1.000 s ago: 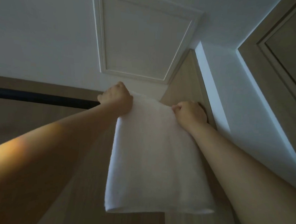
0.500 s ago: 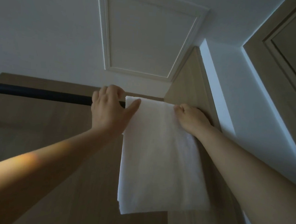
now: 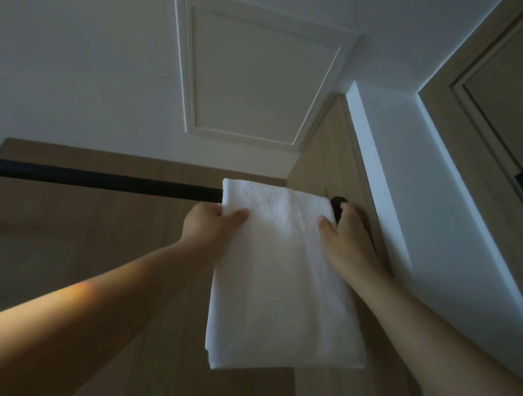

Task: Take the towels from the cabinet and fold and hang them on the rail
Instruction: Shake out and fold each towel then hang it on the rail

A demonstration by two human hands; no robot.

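The folded white towel (image 3: 283,278) hangs draped over the black rail (image 3: 102,181), at its right end by the wooden panel (image 3: 327,159). My left hand (image 3: 209,225) pinches its left edge; my right hand (image 3: 347,246) seems to pinch the right edge, fingers hidden behind.

A folded white terry towel (image 3: 283,275) is hanging over a black round rail (image 3: 102,182), beside the black wall bracket (image 3: 337,202). The left hand (image 3: 209,228) is pinching its left edge just below the rail; the right hand (image 3: 346,242) is pinching its right edge.
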